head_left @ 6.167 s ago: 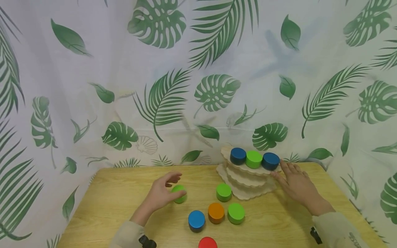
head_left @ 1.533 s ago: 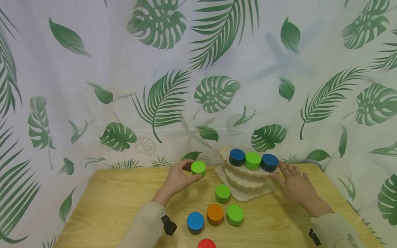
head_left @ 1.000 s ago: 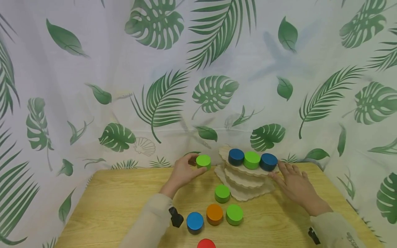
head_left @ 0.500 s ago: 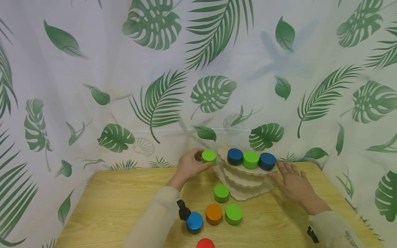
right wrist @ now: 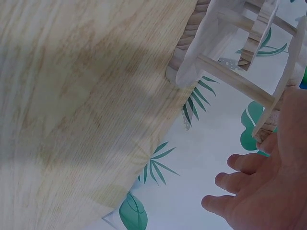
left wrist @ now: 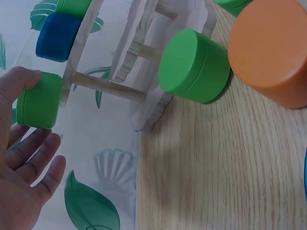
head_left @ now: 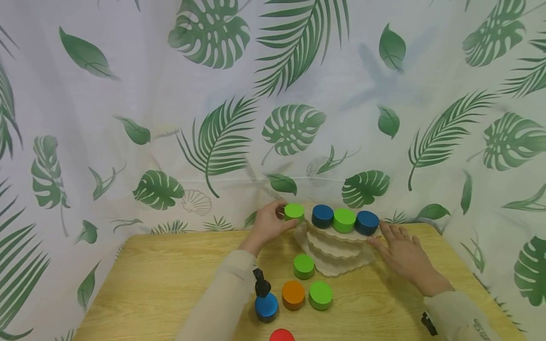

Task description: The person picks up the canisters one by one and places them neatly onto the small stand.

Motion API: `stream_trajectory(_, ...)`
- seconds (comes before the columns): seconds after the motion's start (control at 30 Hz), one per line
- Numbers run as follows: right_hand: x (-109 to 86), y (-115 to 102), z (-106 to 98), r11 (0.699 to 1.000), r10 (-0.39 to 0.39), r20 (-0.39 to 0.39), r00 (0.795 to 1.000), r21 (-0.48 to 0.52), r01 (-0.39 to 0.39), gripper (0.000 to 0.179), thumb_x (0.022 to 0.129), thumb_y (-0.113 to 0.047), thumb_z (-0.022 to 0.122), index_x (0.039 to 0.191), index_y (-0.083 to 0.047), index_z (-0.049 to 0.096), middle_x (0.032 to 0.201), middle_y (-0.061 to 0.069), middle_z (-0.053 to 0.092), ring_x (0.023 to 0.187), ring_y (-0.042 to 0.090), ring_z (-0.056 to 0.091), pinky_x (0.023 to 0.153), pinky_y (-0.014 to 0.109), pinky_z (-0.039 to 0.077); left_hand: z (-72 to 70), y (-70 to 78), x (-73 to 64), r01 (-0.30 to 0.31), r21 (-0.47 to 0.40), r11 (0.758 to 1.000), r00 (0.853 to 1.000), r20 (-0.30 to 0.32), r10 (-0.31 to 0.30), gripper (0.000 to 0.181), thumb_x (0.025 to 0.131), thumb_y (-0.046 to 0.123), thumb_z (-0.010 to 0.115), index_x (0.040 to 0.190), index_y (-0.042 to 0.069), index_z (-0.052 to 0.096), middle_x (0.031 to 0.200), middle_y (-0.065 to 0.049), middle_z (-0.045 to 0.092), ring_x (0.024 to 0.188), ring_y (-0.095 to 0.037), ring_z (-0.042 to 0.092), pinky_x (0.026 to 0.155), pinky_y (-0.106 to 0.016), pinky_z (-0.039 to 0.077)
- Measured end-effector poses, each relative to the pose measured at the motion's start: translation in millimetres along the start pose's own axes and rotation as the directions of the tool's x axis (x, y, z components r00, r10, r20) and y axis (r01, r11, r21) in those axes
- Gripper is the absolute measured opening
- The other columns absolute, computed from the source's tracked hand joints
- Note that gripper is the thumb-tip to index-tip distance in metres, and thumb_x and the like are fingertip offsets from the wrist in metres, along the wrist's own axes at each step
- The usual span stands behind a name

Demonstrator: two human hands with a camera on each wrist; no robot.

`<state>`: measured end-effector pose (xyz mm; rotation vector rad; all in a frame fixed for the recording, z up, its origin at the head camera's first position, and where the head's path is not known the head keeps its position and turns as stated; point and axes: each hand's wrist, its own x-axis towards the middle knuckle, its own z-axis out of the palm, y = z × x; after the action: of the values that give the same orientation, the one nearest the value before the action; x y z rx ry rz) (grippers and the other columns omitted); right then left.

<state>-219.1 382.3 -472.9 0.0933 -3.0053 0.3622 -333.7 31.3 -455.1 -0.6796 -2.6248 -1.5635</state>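
My left hand (head_left: 269, 223) pinches a green round tin (head_left: 294, 211) between thumb and fingers, at the left end of a tiered wooden stand (head_left: 337, 252). In the left wrist view the held green tin (left wrist: 41, 101) is at the top tier's edge; whether it rests there I cannot tell. Beside it on that tier stand a blue tin (head_left: 322, 216), a green tin (head_left: 344, 220) and another blue tin (head_left: 367, 222). My right hand (head_left: 405, 255), fingers extended, touches the top tier's right end; in the right wrist view its fingers (right wrist: 247, 163) are spread.
On the wooden table (head_left: 170, 279), before the stand, are a green tin (head_left: 304, 266), an orange tin (head_left: 293, 294), another green tin (head_left: 321, 295) and a blue tin (head_left: 266, 307). A red tin (head_left: 282, 335) is cut off below. A leaf-patterned curtain (head_left: 239, 156) hangs behind.
My left hand has taken hold of the green tin at the left, lifted it and carried it right to the stand's top tier. My right hand has stayed at the stand's right end.
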Motion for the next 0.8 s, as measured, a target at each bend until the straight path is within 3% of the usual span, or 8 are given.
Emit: stream_trajectory(0.8, -2.7, -3, 0, 1.000, -0.004, -0.003, 1.000, 0.011, 0.004, 0.080, 0.112, -0.054, 0.038, 0.162, 0.007, 0.028, 0.157, 0.042, 0.038, 0.143, 0.068, 0.032, 0.108, 0.085, 0.026, 14.5, 10.2, 17.2, -0.022, 0.077, 0.997, 0.999, 0.035, 0.019, 0.061, 0.093, 0.031, 0.080, 0.146, 0.005, 0.061, 0.129, -0.017, 0.070, 0.113, -0.033, 0.069, 0.096, -0.043, 0.059)
